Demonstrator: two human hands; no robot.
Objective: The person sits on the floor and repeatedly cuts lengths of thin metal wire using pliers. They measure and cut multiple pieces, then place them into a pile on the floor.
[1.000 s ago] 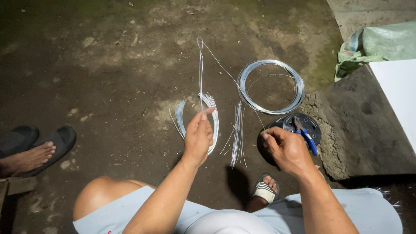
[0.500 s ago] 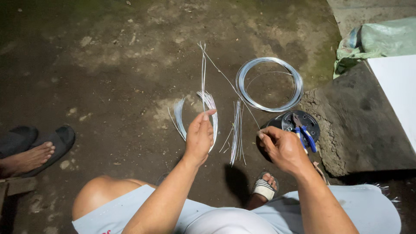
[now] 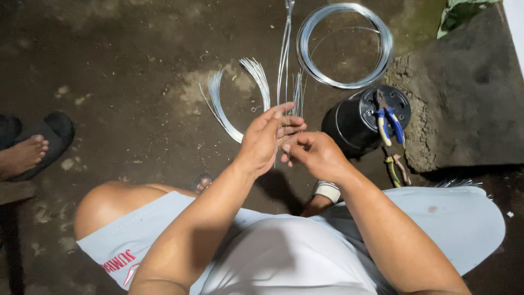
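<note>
A thin bundle of straight silvery wire strands (image 3: pixel 284 60) stands nearly upright, its lower end pinched between both hands.

We see silvery grey wire strands (image 3: pixel 285 60) shining pale against a dark brown, mottled dirt floor (image 3: pixel 120 65) with lighter tan patches. The wire coil (image 3: pixel 345 46) is the same bright silver. The bucket (image 3: pixel 355 123) is glossy black, and the pliers (image 3: pixel 388 124) on it have blue and yellow handles. Our shorts (image 3: pixel 284 251) are pale blue-grey with red lettering at the hem. The sandal (image 3: pixel 52 134) at the left is black.
</note>
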